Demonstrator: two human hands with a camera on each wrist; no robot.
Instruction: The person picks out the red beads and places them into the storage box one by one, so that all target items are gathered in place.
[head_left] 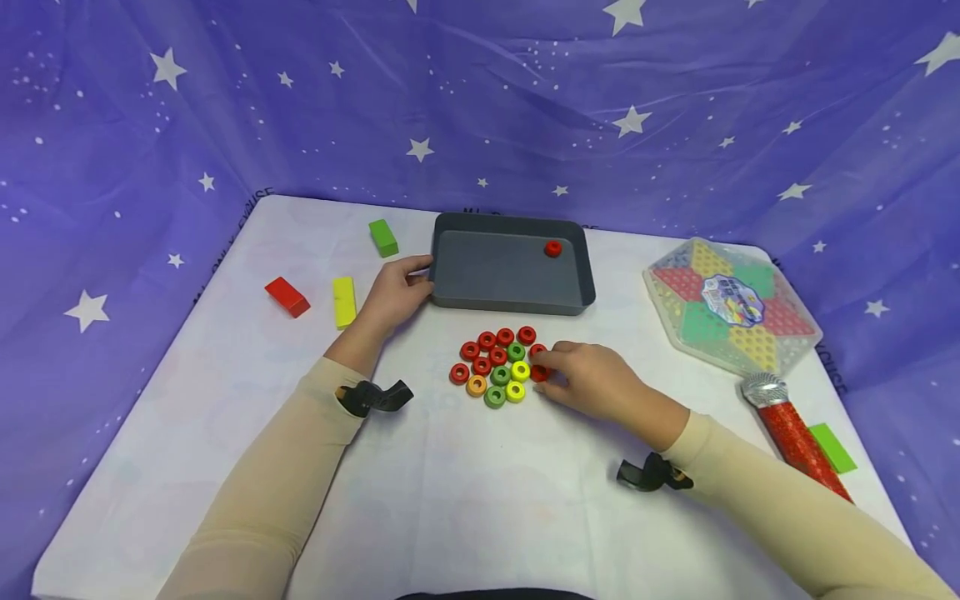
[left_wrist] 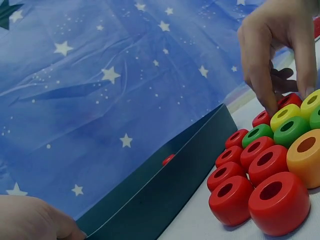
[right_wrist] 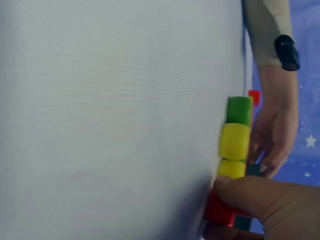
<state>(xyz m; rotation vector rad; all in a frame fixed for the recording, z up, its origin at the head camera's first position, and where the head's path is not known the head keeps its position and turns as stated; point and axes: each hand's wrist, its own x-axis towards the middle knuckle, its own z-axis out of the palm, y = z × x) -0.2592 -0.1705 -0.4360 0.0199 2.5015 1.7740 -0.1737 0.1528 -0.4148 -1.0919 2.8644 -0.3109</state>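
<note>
Small ring-shaped beads lie in a cluster on the white table: several red beads (head_left: 487, 340), green beads (head_left: 500, 376), yellow beads (head_left: 515, 392) and one orange bead (head_left: 476, 385). At the cluster's right side my right hand (head_left: 592, 382) pinches a red bead (right_wrist: 219, 209) between thumb and finger; another red bead (head_left: 537, 352) is partly hidden by the fingers. Behind the cluster stands a dark grey tray (head_left: 510, 306) with a single red bead (head_left: 553, 248) inside, near its back right. My left hand (head_left: 397, 293) holds the tray's left wall with its fingertips.
To the left lie a red block (head_left: 287, 297), a yellow block (head_left: 344, 302) and a green block (head_left: 383, 238). On the right are a hexagonal game box (head_left: 731, 308), a red microphone (head_left: 798, 442) and a light green block (head_left: 832, 448). Starry cloth (head_left: 480, 100) rises behind the table.
</note>
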